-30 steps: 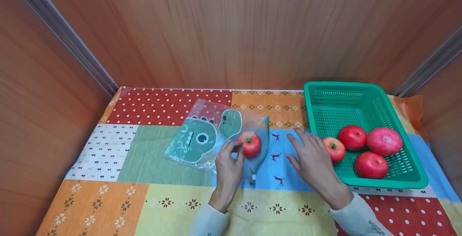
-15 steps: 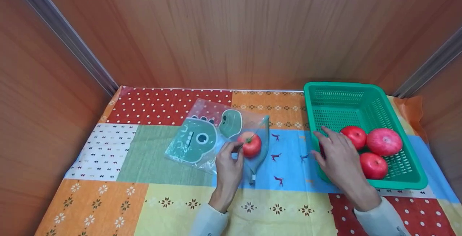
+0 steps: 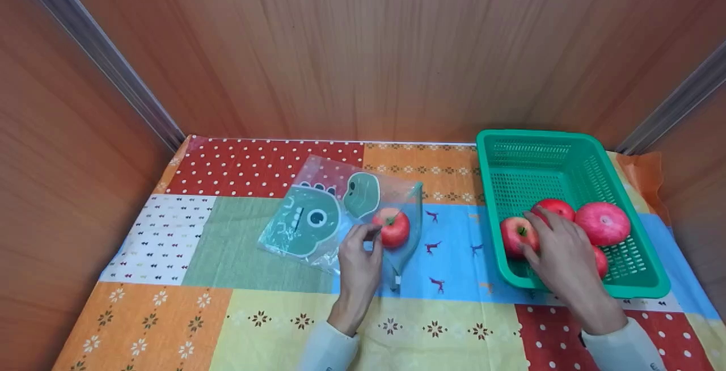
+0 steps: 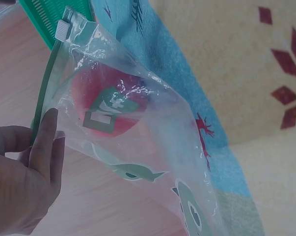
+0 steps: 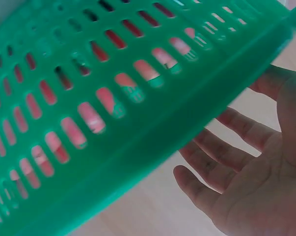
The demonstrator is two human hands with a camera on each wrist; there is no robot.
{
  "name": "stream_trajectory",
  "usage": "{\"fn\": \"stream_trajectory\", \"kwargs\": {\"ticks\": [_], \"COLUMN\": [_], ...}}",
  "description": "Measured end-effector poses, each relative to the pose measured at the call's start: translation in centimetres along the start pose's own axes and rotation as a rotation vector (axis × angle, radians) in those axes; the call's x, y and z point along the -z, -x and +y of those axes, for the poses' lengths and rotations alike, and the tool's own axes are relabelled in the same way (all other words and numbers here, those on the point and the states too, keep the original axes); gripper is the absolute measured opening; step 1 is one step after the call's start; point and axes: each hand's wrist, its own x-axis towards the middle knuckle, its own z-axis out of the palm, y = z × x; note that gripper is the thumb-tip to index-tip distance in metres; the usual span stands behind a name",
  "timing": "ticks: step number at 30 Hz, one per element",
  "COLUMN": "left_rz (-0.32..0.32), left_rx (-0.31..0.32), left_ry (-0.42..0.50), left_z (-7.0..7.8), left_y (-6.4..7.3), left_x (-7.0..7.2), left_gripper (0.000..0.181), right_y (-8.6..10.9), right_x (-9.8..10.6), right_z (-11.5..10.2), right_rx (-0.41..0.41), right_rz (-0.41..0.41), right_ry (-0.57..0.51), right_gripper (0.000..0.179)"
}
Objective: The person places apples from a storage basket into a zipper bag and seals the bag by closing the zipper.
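My left hand [image 3: 361, 260] pinches the green zip edge [image 4: 45, 91] of a clear zip bag [image 3: 312, 220] printed with green cartoon dinosaurs. A red apple [image 3: 392, 228] lies inside the bag near the zip side, seen through the plastic. My right hand [image 3: 567, 257] is over the green basket [image 3: 490, 189], fingers loosely bent, beside an apple with a stem [image 3: 519, 237]. The right wrist view shows the hand's spread fingers [image 5: 221, 152] past the basket rim, with no fruit visible in them; the fingertips are partly hidden.
Also in the basket are a red apple [image 3: 556, 208], a streaked pink-red fruit [image 3: 603, 223] and another red fruit [image 3: 601, 262], partly covered by my right hand. A patchwork cloth [image 3: 272, 325] covers the table. Wooden panels [image 3: 363, 47] stand at the back and sides.
My right hand has moved right, from beside the basket's left rim to over the fruit inside it. The left hand, bag and bagged apple have stayed in place.
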Motion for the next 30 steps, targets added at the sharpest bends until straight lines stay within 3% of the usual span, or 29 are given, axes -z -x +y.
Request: {"fn": "stream_trajectory", "kwargs": {"ticks": [4,13,21,25,30], "left_rz": [-0.014,-0.033,-0.025,-0.023,-0.038], "left_rx": [0.024,0.049,0.039,0.022,0.045], "left_ry": [0.006,-0.009,-0.007,-0.016,-0.005], "left_z": [0.0,0.1,-0.1,-0.2,0.0], "left_y": [0.1,0.2,0.1,0.1,0.1], "left_x": [0.0,0.2,0.2,0.2,0.1], "left_gripper": [0.018,0.021,0.021,0.02,0.02], "right_y": [0.3,-0.1,-0.8,-1.3,-2.2], "right_x": [0.0,0.2,0.1,0.4,0.8], "right_z": [0.5,1.2,1.3,1.5,1.7], "right_rx": [-0.004,0.023,0.083,0.098,0.097], "right_rz": [-0.027,-0.174,-0.266,-0.316,-0.408], "right_ry": [-0.004,0.009,0.087,0.098,0.088], "right_gripper": [0.081,0.088,0.091,0.089,0.09]}}
